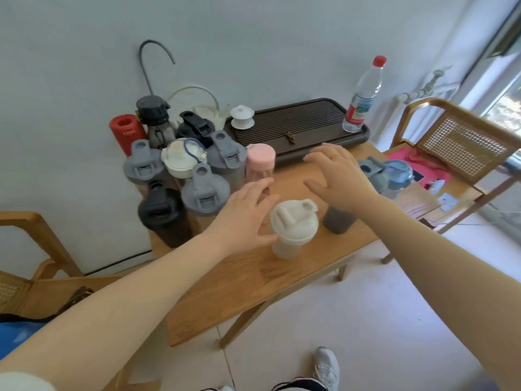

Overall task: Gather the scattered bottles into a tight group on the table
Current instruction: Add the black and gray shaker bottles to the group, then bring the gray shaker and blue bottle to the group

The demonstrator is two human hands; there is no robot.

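Several bottles stand packed at the table's left end: a red bottle (125,131), grey-lidded shakers (204,190), a black shaker (162,213), a white-lidded bottle (180,159) and a pink bottle (260,163). A cream shaker (293,228) stands apart in the middle of the table. My left hand (245,213) is spread, its thumb touching the cream shaker's left side. Above a dark grey bottle (338,221) hovers my right hand (338,176), fingers apart and holding nothing. A grey-lidded blue bottle (392,172) lies behind my right wrist. A clear red-capped water bottle (363,97) stands on the tea tray.
A dark slatted tea tray (298,128) with a white lidded cup (242,117) fills the table's back. A white kettle (203,108) stands by the wall. Wooden chairs flank the wooden table (239,292): one on the right (456,139) holding papers, one on the left (36,249).
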